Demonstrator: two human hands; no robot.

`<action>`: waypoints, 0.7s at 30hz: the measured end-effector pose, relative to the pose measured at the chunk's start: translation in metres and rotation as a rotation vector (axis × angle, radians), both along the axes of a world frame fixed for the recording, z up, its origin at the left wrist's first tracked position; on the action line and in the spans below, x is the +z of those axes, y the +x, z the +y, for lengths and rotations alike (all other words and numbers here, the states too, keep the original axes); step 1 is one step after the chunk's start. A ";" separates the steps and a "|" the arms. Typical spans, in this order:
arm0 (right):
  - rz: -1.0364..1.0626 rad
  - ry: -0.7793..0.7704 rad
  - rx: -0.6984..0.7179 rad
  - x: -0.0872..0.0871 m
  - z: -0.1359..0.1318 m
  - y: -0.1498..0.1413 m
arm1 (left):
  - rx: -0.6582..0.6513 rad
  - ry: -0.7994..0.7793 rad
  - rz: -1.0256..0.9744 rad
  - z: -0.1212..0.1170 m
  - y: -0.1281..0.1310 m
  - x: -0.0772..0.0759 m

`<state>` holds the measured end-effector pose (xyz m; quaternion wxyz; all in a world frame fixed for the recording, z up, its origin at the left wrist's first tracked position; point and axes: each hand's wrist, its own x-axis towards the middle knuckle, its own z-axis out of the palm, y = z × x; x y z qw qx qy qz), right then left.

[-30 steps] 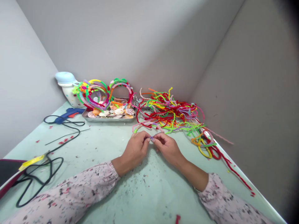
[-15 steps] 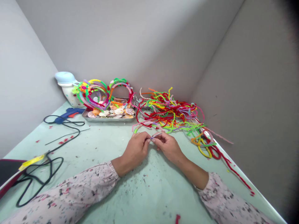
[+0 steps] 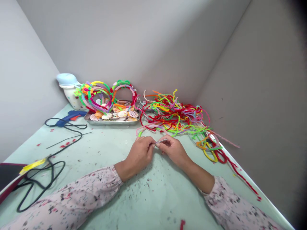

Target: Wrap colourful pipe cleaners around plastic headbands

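My left hand (image 3: 141,151) and my right hand (image 3: 171,150) meet fingertip to fingertip above the middle of the table. Both are closed in a pinch on a headband (image 3: 160,141), whose thin greyish part shows between the fingers. Just behind the hands, a pink, purple and green fuzzy-wrapped arc (image 3: 146,127) rises; it appears to belong to this headband, but my fingers hide where it joins. Close behind lies a tangled heap of pipe cleaners (image 3: 172,113) in red, green, yellow, orange and pink.
A metal tray (image 3: 112,122) holds seashells and several finished-looking fuzzy headbands (image 3: 98,95). To its left stand a white cup with a blue lid (image 3: 68,86) and a blue glue gun (image 3: 69,118) with a black cord (image 3: 51,172). Yellow-handled scissors (image 3: 209,153) lie near the right edge.
The purple bit between my fingertips has given way to a longer greyish strip showing beside my right fingers. My hands have barely shifted.
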<state>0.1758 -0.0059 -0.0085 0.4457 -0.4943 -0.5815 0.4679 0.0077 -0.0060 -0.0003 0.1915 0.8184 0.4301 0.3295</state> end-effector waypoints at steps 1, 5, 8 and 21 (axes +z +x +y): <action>-0.003 -0.009 0.000 0.001 0.000 0.000 | -0.003 0.002 0.009 0.000 0.000 0.000; -0.026 -0.018 0.005 0.003 -0.002 0.002 | -0.002 0.024 0.010 0.000 0.000 0.000; -0.033 -0.021 0.009 0.003 -0.002 0.002 | -0.008 0.026 0.018 0.000 0.000 -0.001; 0.022 0.031 0.064 0.004 0.000 0.000 | 0.035 -0.051 -0.032 0.002 0.001 -0.001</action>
